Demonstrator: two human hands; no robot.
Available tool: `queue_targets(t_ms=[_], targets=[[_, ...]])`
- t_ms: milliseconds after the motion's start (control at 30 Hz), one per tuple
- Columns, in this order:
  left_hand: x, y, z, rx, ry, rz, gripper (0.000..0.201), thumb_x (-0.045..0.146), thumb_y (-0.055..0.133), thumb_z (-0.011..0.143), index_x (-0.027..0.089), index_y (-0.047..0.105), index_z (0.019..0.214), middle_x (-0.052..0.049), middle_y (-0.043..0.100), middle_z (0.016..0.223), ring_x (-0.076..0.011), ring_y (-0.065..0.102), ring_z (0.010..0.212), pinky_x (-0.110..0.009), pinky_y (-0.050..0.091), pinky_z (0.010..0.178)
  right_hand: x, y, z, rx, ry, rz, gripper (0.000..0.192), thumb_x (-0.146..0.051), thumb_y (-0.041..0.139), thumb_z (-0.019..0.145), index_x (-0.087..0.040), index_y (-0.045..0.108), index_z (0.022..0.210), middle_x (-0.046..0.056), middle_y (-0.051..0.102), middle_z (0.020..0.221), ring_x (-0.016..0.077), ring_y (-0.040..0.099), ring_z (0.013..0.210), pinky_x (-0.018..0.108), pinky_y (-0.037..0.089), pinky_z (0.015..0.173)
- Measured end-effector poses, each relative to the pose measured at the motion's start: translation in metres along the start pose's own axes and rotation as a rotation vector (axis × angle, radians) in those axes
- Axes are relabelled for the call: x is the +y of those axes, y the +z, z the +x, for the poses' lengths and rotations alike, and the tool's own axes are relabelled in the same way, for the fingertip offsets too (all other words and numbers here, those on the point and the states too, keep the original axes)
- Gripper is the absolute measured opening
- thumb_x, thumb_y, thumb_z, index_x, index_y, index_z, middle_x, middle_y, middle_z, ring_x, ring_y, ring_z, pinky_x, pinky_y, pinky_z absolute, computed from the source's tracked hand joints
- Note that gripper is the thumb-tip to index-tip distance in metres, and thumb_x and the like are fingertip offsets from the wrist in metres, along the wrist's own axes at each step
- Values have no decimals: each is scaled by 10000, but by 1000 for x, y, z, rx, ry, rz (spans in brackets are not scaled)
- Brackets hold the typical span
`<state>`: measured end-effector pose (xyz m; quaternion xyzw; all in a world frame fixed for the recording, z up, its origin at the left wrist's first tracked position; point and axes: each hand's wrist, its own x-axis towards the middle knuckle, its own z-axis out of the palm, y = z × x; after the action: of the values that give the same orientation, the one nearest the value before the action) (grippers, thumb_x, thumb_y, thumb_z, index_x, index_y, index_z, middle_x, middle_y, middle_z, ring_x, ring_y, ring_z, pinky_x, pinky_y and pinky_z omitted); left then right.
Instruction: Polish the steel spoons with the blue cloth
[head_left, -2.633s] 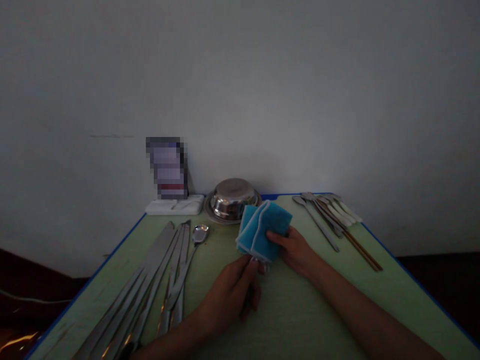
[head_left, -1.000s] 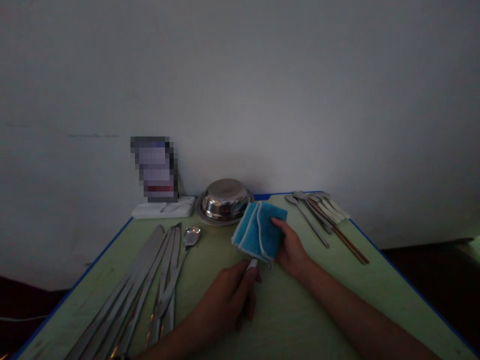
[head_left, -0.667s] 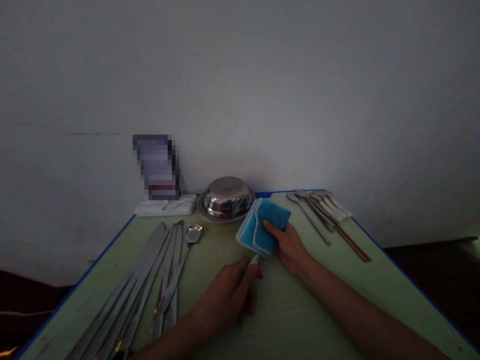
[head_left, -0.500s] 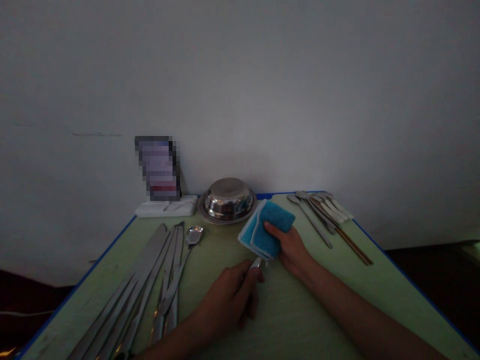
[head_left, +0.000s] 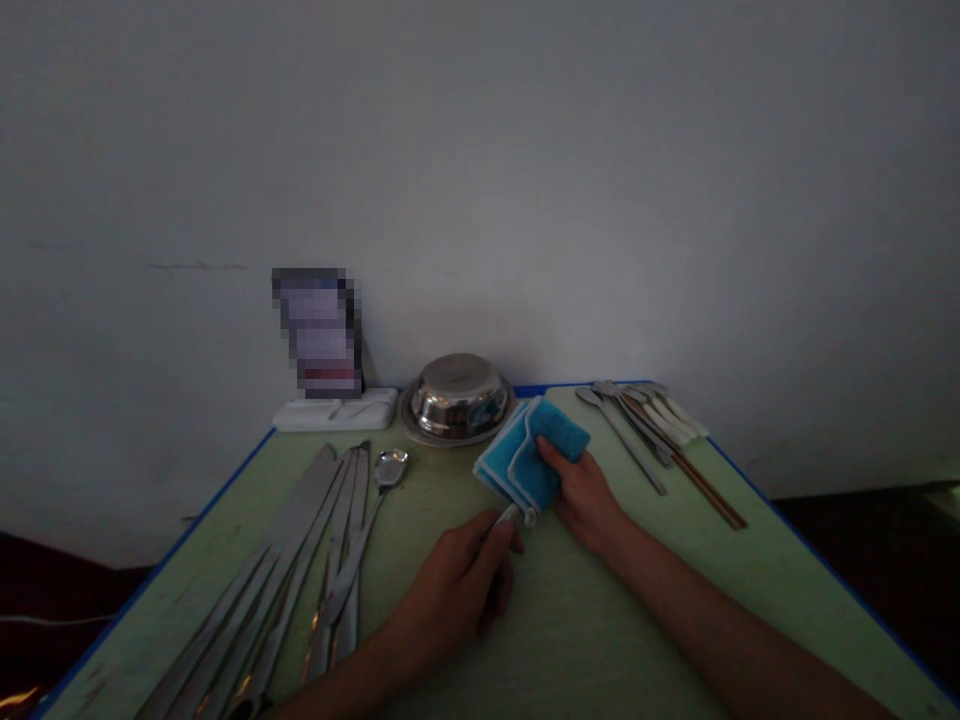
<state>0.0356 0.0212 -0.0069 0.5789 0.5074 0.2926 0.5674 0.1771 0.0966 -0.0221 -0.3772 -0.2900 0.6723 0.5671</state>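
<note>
My right hand (head_left: pixel 589 498) is closed on a folded blue cloth (head_left: pixel 517 455) with white edging, thumb on top. Below it, my left hand (head_left: pixel 461 580) grips the silver handle of a piece of metal cutlery (head_left: pixel 508 514). The far end of that piece goes in under the cloth, so its kind is hidden. Both hands are held over the middle of the green table (head_left: pixel 600 640). Left of my left hand lies a metal spoon (head_left: pixel 391 467) with a squarish bowl, beside several long flat metal utensils (head_left: pixel 277 540).
An upturned steel bowl (head_left: pixel 459 395) stands at the back, near a blurred-out screen (head_left: pixel 322 335) on a white stand (head_left: pixel 352 408). At the back right lie a spoon (head_left: pixel 622 440), brown chopsticks (head_left: pixel 709 487) and several white-handled utensils (head_left: pixel 675 420). A wall rises behind the table.
The cloth has shifted slightly left and its folds sit differently over the cutlery. Less of the silver handle shows past my left fingers. Both hands keep their hold.
</note>
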Motion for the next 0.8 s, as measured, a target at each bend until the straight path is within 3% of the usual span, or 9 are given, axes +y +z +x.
queue_targets(t_ms=[400, 533, 667, 800], targets=[[4, -2, 1, 2, 8, 38, 349, 467, 257, 876, 175, 445, 843, 62, 432, 499, -73, 374, 369, -178, 316, 361, 2, 1, 0, 24, -1, -49, 261, -368, 642, 681, -202, 621, 881, 21, 701, 846, 197, 637, 800, 351, 493, 738], [8, -1, -1, 6, 24, 227, 330, 425, 242, 885, 182, 457, 828, 45, 443, 500, -103, 415, 416, -213, 355, 434, 5, -2, 1, 10, -50, -100, 257, -375, 647, 675, -193, 635, 856, 22, 701, 813, 197, 635, 788, 340, 489, 731], [10, 1, -5, 61, 82, 488, 253, 315, 279, 880, 174, 488, 856, -35, 565, 722, -156, 530, 655, -266, 385, 636, 4, -8, 6, 44, -145, -174, 269, -399, 636, 680, -193, 639, 853, 10, 696, 800, 185, 627, 767, 322, 478, 734], [10, 1, -6, 25, 104, 484, 268, 311, 246, 889, 172, 474, 868, -12, 529, 683, -142, 499, 609, -251, 365, 598, 5, -13, 9, 80, -210, -254, 308, -448, 601, 691, -179, 642, 836, 12, 690, 755, 185, 616, 727, 303, 474, 684]])
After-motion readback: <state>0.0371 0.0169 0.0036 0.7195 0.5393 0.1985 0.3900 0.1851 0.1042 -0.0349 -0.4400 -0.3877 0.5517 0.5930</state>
